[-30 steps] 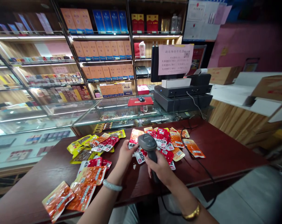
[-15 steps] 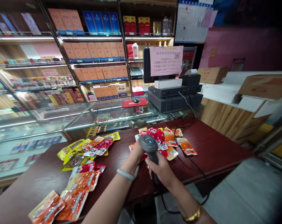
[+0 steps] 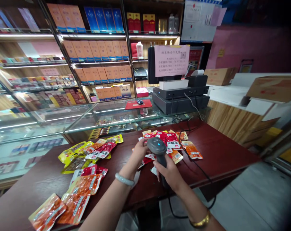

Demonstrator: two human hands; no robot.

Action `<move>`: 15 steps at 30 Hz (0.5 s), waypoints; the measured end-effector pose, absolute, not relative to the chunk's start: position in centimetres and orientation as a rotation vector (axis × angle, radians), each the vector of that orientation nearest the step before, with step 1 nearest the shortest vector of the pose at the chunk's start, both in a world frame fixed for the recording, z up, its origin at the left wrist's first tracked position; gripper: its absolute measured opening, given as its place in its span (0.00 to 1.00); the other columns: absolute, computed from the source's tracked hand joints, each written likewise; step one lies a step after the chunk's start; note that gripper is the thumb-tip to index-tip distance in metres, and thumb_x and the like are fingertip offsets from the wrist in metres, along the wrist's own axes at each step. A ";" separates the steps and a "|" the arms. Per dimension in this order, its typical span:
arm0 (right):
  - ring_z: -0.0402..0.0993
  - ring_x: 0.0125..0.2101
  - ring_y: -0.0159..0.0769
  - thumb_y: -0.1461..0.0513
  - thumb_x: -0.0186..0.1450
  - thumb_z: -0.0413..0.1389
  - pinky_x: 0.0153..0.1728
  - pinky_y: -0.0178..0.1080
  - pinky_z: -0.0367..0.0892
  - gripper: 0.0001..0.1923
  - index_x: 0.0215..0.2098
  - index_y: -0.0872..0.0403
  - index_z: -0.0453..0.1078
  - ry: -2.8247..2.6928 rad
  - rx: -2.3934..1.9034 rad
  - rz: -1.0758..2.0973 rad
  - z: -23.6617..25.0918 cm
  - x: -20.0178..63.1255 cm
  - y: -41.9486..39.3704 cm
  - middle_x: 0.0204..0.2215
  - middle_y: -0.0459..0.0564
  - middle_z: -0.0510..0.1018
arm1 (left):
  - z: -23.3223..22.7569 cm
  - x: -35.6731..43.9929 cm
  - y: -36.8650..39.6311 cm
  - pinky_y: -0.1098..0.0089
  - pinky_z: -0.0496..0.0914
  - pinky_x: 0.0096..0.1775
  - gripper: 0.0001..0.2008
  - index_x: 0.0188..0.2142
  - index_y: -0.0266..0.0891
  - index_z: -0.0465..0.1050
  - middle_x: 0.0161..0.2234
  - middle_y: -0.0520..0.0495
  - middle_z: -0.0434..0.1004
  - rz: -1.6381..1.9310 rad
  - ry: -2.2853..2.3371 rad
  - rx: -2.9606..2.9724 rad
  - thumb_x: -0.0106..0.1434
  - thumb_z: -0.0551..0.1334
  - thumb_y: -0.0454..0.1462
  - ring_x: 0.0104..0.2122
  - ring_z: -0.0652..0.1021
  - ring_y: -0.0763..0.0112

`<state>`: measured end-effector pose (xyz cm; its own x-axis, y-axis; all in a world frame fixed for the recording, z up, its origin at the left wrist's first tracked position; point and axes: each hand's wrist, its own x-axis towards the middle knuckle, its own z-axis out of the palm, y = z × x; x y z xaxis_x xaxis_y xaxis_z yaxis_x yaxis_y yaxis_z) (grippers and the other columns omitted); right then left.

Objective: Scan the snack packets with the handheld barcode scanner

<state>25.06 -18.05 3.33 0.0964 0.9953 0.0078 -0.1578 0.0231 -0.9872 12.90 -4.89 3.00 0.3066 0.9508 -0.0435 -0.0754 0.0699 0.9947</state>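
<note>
Dark-red wooden worktop (image 3: pixel 220 157) nearest, strewn with snack packets. Orange packets (image 3: pixel 61 210) at the near left edge, partly overhanging; liable to slide off at a nudge from the left forearm. Right hand (image 3: pixel 168 175) clenched round the grip of a grey barcode scanner (image 3: pixel 157 149), head aimed down at the far pile. Left hand (image 3: pixel 139 152) reaching into the red packets (image 3: pixel 168 139) just under the scanner, fingers closed on one, though how firmly cannot be told. Scanner cable (image 3: pixel 198 168) trailing across the worktop beside an orange sachet (image 3: pixel 192 150); a tug could drag packets along or off. Glossy film likely to throw glare and spoil a read. Sorted yellow and red packets (image 3: pixel 92 150) to the left, close enough for mixing. Beyond, glass display case (image 3: pixel 107 118), register (image 3: pixel 181 96), shelves of cartons (image 3: pixel 99 51).
</note>
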 end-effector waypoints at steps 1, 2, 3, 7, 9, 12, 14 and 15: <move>0.62 0.13 0.30 0.49 0.60 0.65 0.16 0.34 0.63 0.19 0.37 0.50 0.64 -1.033 -1.129 1.207 3.1 24.9 -18.0 0.15 0.36 0.67 | 2.8 11.5 -4.6 0.65 0.77 0.36 0.23 0.47 0.38 0.76 0.35 0.45 0.84 0.978 0.976 1.224 0.54 0.76 0.40 0.32 0.83 0.63; 0.63 0.13 0.31 0.49 0.61 0.65 0.16 0.34 0.63 0.19 0.37 0.50 0.64 -1.039 -1.125 1.212 2.9 24.8 -17.9 0.15 0.36 0.67 | 2.5 10.0 -4.3 0.65 0.77 0.36 0.23 0.48 0.37 0.75 0.35 0.44 0.84 0.981 1.022 1.237 0.54 0.75 0.40 0.32 0.84 0.63; 0.63 0.13 0.31 0.49 0.61 0.65 0.17 0.34 0.63 0.18 0.38 0.50 0.64 -1.051 -1.113 1.221 2.8 24.5 -17.8 0.15 0.36 0.67 | 2.3 8.5 -3.8 0.64 0.78 0.38 0.21 0.48 0.37 0.75 0.37 0.42 0.85 0.989 1.094 1.287 0.56 0.73 0.41 0.35 0.84 0.61; 0.63 0.13 0.30 0.48 0.63 0.64 0.17 0.33 0.62 0.19 0.38 0.50 0.64 -1.102 -1.082 1.257 2.2 23.5 -17.6 0.14 0.35 0.68 | 2.2 3.0 -1.2 0.55 0.73 0.58 0.18 0.53 0.36 0.76 0.55 0.32 0.82 0.838 1.687 1.904 0.64 0.65 0.38 0.56 0.81 0.52; 0.62 0.12 0.30 0.48 0.62 0.65 0.16 0.33 0.61 0.19 0.39 0.50 0.64 -1.113 -1.080 1.258 2.0 23.0 -17.6 0.14 0.34 0.67 | 2.3 1.1 0.2 0.49 0.62 0.67 0.23 0.58 0.33 0.75 0.62 0.27 0.76 0.667 1.909 2.183 0.63 0.63 0.34 0.65 0.73 0.46; 0.62 0.13 0.29 0.49 0.63 0.65 0.16 0.32 0.60 0.19 0.40 0.50 0.64 -1.127 -1.048 1.271 1.9 22.5 -17.6 0.15 0.34 0.67 | 2.4 -0.2 2.1 0.43 0.49 0.71 0.30 0.65 0.27 0.70 0.68 0.23 0.67 0.410 2.040 2.395 0.63 0.58 0.31 0.73 0.61 0.41; 0.61 0.12 0.28 0.49 0.64 0.65 0.16 0.32 0.59 0.19 0.40 0.49 0.64 -1.129 -1.039 1.280 1.7 22.4 -17.6 0.16 0.34 0.67 | 2.4 -0.4 3.2 0.41 0.46 0.71 0.34 0.69 0.25 0.65 0.70 0.22 0.63 0.233 2.131 2.449 0.63 0.56 0.31 0.74 0.58 0.41; 0.61 0.12 0.28 0.49 0.63 0.65 0.15 0.32 0.59 0.19 0.40 0.49 0.63 -1.136 -1.040 1.287 1.6 22.3 -17.5 0.16 0.34 0.67 | 2.5 -0.4 3.7 0.39 0.46 0.71 0.35 0.70 0.25 0.63 0.70 0.21 0.62 0.185 2.173 2.422 0.63 0.56 0.31 0.73 0.59 0.41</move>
